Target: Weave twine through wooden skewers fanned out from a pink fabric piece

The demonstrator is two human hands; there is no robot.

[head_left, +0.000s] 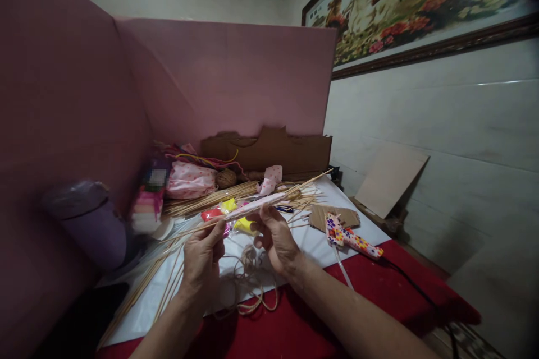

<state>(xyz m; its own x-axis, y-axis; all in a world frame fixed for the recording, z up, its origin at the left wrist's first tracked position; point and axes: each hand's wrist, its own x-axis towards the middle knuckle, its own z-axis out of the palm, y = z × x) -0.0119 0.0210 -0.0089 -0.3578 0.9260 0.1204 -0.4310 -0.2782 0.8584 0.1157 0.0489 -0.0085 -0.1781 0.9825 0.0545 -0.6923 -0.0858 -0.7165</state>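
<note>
A thin bundle of bamboo sticks (pixel 309 180), its middle covered by a pale pink wrapping (pixel 256 206), slants across the view above the table. Near the lower left end of that wrapping, my left hand (pixel 204 255) pinches the bundle between thumb and fingers. My right hand (pixel 275 238) has its thumb against the wrapped part farther right, with the other fingers curled below. Under the hands lie a loose tangle of twine (pixel 252 291) and small red packets (pixel 211 214) and yellow packets (pixel 245 226).
A flower-patterned glue gun (pixel 353 240) rests by torn cardboard (pixel 334 216) on the right, its cord trailing off the red cloth (pixel 404 269). More sticks (pixel 206 199), a twine ball (pixel 226 179) and pink polka-dot fabric (pixel 191 179) lie behind. A lilac bin (pixel 95 230) stands left.
</note>
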